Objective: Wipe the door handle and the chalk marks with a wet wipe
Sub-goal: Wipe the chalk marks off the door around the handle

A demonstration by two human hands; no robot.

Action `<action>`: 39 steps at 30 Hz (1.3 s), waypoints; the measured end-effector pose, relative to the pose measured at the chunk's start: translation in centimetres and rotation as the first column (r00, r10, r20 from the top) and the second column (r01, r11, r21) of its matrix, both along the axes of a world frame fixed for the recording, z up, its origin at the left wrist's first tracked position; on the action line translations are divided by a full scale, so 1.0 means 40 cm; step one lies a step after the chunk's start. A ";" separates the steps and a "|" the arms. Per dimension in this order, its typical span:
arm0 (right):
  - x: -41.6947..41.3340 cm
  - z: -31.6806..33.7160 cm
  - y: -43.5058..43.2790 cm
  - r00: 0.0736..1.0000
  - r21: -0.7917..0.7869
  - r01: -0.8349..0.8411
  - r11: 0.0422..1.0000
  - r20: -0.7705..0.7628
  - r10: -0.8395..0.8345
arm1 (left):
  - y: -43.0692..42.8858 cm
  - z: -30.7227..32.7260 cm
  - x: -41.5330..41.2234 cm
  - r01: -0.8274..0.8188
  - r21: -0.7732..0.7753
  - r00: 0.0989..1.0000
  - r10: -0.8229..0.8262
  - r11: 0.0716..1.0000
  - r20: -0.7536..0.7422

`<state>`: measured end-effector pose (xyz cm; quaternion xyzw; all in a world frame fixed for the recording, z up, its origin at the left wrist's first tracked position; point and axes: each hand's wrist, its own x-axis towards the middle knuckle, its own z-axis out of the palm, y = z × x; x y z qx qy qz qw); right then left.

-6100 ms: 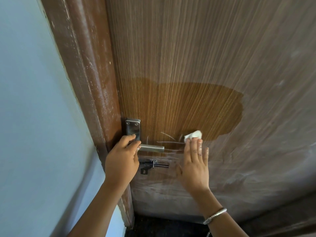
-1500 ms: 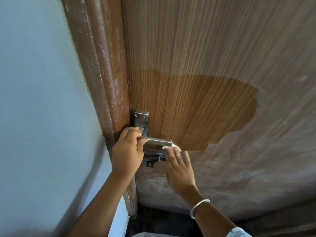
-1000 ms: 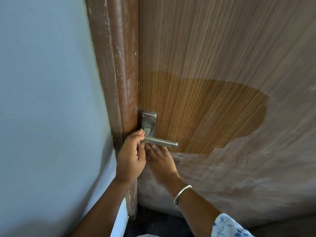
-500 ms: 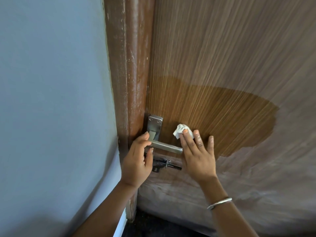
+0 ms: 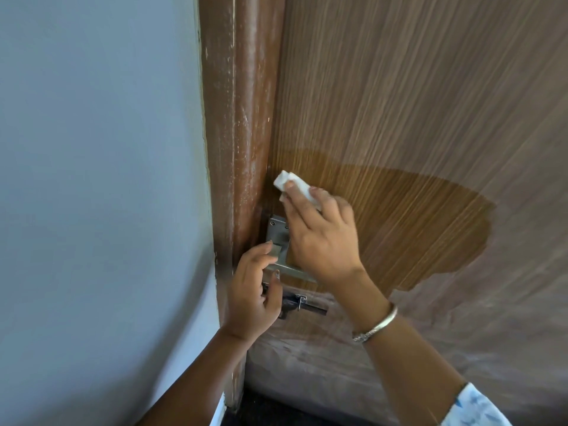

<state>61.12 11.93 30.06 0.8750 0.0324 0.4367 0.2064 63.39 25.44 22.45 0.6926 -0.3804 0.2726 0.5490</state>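
A steel lever handle (image 5: pixel 278 238) with its back plate sits at the left edge of the wooden door (image 5: pixel 415 96). My left hand (image 5: pixel 253 290) holds the lever near its pivot, thumb under and fingers over it. My right hand (image 5: pixel 322 238) presses a folded white wet wipe (image 5: pixel 293 184) flat against the door just above the handle plate, its palm covering most of the lever. A dark, damp wiped patch (image 5: pixel 399 222) spreads to the right of the handle. No chalk lines show now.
A black key with a small ring (image 5: pixel 302 304) sticks out of the lock below the lever. The brown door frame (image 5: pixel 242 133) runs up the left of the door, beside a pale blue wall (image 5: pixel 101 179). Dusty smears cover the door's lower part.
My right hand has carried the wipe up and left, from beside the lever's free end to the door above the handle plate. My left hand stays on the lever.
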 end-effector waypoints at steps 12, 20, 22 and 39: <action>0.046 0.038 0.053 0.918 -0.076 -0.181 0.980 -0.370 0.141 | -0.004 -0.009 0.004 -0.025 -0.007 1.000 0.025 1.000 0.014; 0.039 0.038 0.032 0.919 -0.144 -0.203 0.969 -0.371 0.137 | 0.003 -0.007 0.004 -0.018 0.010 1.000 0.018 1.000 0.023; 0.031 0.037 0.020 0.948 -0.066 -0.183 0.981 -0.278 0.158 | 0.003 -0.009 0.007 -0.011 0.013 1.000 0.011 1.000 0.018; -0.041 -0.058 0.036 0.982 0.676 -0.094 0.731 -0.060 0.182 | 0.000 -0.023 -0.002 0.013 0.024 1.000 -0.014 1.000 0.026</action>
